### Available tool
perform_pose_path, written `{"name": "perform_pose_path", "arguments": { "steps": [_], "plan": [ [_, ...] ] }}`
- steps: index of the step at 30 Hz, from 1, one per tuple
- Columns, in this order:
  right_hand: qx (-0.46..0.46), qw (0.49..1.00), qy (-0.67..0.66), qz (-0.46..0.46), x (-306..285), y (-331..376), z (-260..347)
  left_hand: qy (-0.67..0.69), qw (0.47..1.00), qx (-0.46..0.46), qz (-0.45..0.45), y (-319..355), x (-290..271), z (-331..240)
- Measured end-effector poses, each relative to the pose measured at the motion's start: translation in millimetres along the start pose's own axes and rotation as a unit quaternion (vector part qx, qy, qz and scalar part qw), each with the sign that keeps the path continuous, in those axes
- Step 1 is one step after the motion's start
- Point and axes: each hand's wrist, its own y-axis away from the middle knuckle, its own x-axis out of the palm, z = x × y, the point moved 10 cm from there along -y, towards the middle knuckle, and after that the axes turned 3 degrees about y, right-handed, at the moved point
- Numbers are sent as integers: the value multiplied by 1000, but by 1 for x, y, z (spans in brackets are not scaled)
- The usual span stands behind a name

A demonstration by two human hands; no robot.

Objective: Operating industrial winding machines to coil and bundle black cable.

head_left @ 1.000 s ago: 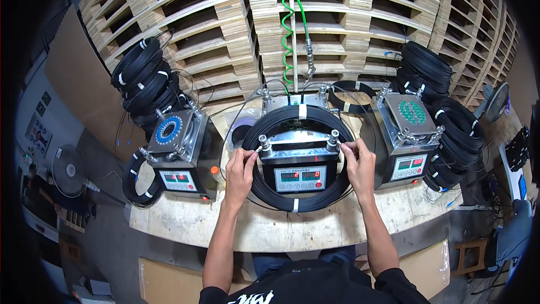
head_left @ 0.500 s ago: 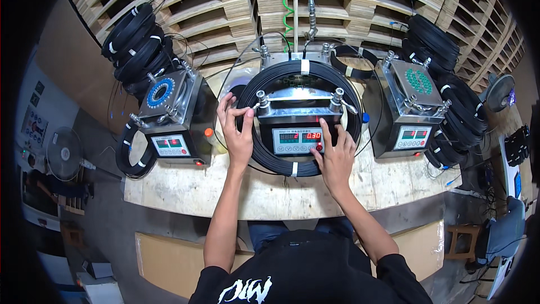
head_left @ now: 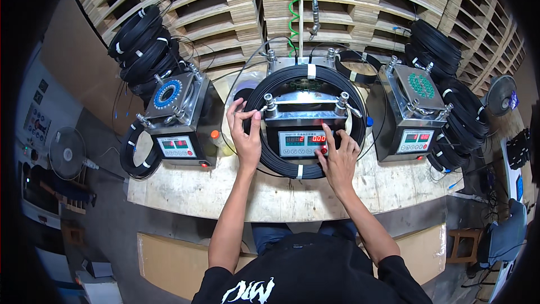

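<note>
The left hand [head_left: 246, 135] has moved up from the side of the black cable ring [head_left: 306, 121] and now pinches the left clamp handle [head_left: 264, 107]. The right hand [head_left: 339, 157] slid off the ring's right side (it was gripping there) onto the machine's button panel [head_left: 304, 144].

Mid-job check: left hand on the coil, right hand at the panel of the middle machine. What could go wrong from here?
The left hand grips the black cable coil by a clamp post; fingers could get pinched if the machine starts. The right hand presses at the control panel while reaching over the coil, and might nudge it off its seat.
</note>
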Motion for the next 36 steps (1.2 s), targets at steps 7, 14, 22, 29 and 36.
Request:
{"name": "perform_pose_path", "arguments": {
  "steps": [7,14,22,29,36],
  "plan": [
    [99,951,-265,-128,-40,-13,-39,-125,990,61,-9,1,-5,-20],
    [143,932,-317,-99,-59,-62,-78,-148,979,89,106,-12,4,-31],
    [53,975,-162,-145,-86,-69,-52,-164,978,95,86,-19,17,-54],
    [4,960,-274,-49,-37,-171,-46,-139,974,-76,160,-101,63,6],
    [291,816,-471,165,117,-267,-140,38,911,-404,78,-146,108,158]
  ]
}}
